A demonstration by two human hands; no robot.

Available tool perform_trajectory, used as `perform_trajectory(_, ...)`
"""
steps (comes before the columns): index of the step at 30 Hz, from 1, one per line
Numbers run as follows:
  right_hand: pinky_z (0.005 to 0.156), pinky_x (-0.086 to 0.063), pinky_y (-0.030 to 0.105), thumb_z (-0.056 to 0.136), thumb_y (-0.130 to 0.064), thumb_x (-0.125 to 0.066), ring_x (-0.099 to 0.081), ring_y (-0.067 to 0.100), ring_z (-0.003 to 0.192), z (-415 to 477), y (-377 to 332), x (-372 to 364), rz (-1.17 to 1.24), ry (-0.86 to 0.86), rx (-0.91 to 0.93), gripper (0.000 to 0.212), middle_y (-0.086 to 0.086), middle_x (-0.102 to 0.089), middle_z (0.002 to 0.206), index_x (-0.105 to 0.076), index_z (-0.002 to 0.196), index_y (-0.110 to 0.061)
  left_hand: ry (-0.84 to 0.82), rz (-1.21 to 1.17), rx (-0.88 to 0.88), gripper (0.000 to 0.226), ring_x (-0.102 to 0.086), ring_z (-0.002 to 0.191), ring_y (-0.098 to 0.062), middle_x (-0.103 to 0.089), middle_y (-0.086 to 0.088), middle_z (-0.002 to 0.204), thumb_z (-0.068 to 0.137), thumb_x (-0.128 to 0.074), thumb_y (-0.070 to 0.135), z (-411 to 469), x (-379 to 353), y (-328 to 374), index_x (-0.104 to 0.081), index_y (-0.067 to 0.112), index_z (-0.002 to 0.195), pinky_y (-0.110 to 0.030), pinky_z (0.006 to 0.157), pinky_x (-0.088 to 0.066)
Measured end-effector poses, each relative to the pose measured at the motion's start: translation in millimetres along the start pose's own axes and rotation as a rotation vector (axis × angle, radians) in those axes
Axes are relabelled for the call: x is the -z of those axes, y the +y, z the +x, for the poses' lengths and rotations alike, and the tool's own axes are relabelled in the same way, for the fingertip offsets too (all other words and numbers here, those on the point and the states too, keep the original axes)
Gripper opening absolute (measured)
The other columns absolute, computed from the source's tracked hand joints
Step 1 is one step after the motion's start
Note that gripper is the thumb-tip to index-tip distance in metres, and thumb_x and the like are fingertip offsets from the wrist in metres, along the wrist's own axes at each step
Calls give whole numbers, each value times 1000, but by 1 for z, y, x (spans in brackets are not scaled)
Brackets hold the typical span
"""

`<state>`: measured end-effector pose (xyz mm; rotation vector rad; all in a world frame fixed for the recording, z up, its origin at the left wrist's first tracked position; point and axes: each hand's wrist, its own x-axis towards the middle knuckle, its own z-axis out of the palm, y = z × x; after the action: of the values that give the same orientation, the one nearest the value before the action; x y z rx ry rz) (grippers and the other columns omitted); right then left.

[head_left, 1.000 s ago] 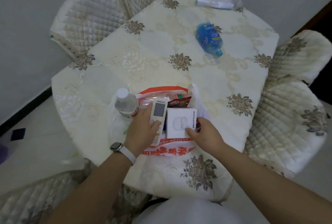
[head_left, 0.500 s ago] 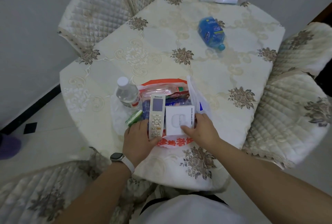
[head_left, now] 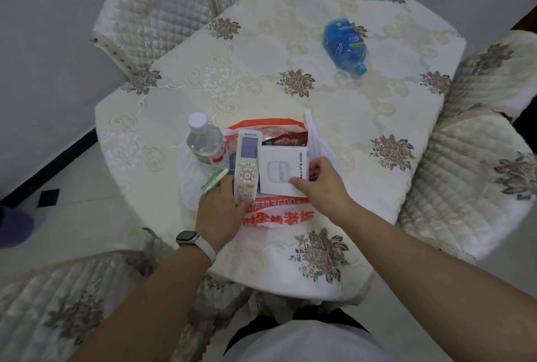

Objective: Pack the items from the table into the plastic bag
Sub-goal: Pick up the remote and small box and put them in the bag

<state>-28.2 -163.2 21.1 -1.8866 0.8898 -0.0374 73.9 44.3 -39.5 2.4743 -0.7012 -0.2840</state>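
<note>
Plastic bag [head_left: 276, 216] holding snack packets [head_left: 286, 139], left hand [head_left: 218, 212] fingers [head_left: 225, 188] gripping remote [head_left: 247, 164], right hand [head_left: 322, 185] fingers [head_left: 315, 164] pinching white box [head_left: 279, 171].

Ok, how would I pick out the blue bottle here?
On the table with the flowered cloth, look far right, well beyond the orange-and-white plastic bag. The blue bottle lies there alone on its side, cap toward the person. Unlike the clear water bottle by the bag, it is blue throughout.
</note>
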Motion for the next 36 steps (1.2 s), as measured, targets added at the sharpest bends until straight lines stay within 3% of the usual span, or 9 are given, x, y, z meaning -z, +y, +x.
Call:
perform_trajectory(5,69,-51,29,82,-32,-76,-61,15,85,-1,-7,1,104,20,9,38,1,-60,99,-49,104,-17,38,-36,-42,48,-63,103,-24,-67,1,116,86,-66,44,-1,0,-1,-51,24,127,-41,85,-52)
perform_trajectory(10,67,-54,32,82,-26,-77,-65,21,85,1,-11,1,207,-4,-2,31,7,-64,101,-50,98,-20,23,-45,-70,52,-67,91,-19,-69,4,108,88,-62,48,-10,5,-5,-49,30,135,-39,74,-55)
perform_trajectory(14,68,-56,38,83,-21,-77,-65,25,82,-5,-10,-1,209,-95,-4,30,14,-65,97,-51,97,-15,10,46,1,51,-60,98,-21,-65,2,105,75,-73,56,-16,1,-11,-59,24,112,-38,80,-48)
perform_trajectory(19,77,-56,54,81,-25,-79,-66,34,93,-9,-9,-8,122,-130,9,33,16,-66,102,-50,95,-15,72,173,15,45,-61,88,-24,-66,-2,96,81,-63,61,-15,-3,-16,-66,20,97,-36,72,-40)
perform_trajectory(25,79,-57,52,81,-23,-78,-67,29,93,-10,-11,-8,84,-146,14,32,11,-66,103,-50,95,-16,187,239,24,36,-60,77,-29,-64,-6,82,80,-71,51,-14,-3,-15,-70,15,78,-38,69,-42)
perform_trajectory(30,80,-57,50,80,-24,-79,-68,25,93,-11,-11,-7,71,-154,33,32,6,-68,103,-52,97,-20,176,214,34,36,-60,75,-28,-65,-2,74,84,-69,47,-7,-1,-12,-58,19,67,-39,72,-40)
perform_trajectory(33,79,-59,45,80,-22,-79,-68,20,92,-12,-13,-6,36,-140,75,33,1,-68,102,-52,98,-21,158,214,33,34,-61,74,-28,-66,-2,72,85,-68,47,-6,-2,-12,-59,18,68,-39,71,-39)
perform_trajectory(36,75,-59,37,82,-22,-78,-66,13,89,-13,-19,-8,-25,-106,124,32,-8,-65,97,-49,96,-26,119,206,7,27,-61,86,-28,-69,-3,87,87,-67,44,-13,-1,-17,-69,17,83,-39,77,-41)
